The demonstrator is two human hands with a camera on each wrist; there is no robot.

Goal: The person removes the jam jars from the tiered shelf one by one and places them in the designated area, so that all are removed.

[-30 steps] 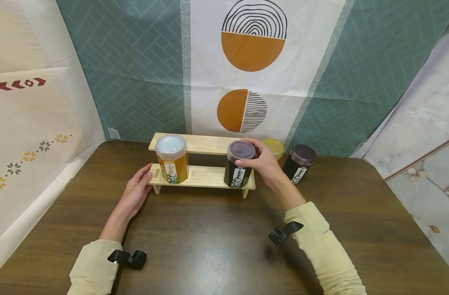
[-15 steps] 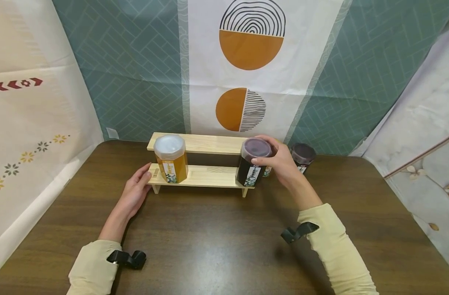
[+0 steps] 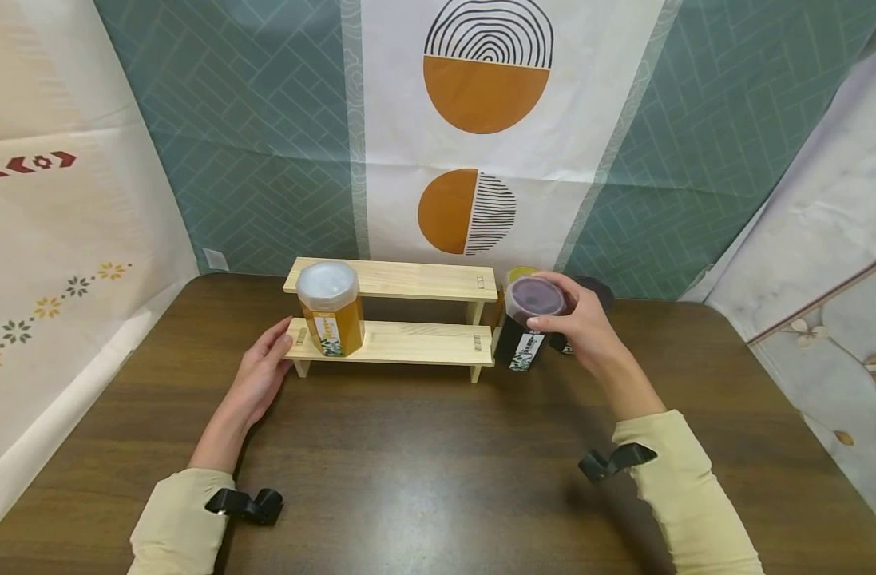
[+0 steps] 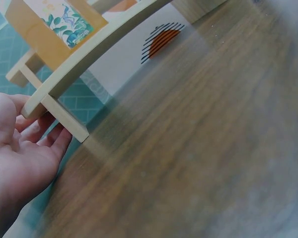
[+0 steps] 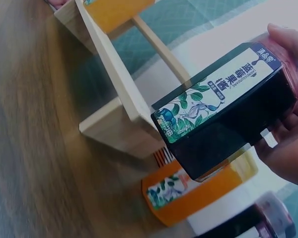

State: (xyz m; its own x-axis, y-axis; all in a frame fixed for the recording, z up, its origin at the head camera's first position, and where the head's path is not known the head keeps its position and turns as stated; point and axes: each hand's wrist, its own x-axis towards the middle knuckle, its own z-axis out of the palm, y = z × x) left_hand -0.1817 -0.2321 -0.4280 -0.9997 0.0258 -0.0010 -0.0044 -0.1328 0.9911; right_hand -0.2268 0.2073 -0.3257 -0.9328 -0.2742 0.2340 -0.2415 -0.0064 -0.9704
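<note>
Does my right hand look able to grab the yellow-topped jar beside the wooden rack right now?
Probably not yet: your right hand is gripping the dark jar, which partly covers the yellow-topped jar in the head view. It would likely need to release that one first.

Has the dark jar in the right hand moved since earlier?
Yes, the dark jar went right, from over the lower wooden shelf to past its right end.

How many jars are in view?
4: orange jar on the shelf, dark jar in the right hand, yellow-lidded jar and second dark jar behind them, both partly hidden.
</note>
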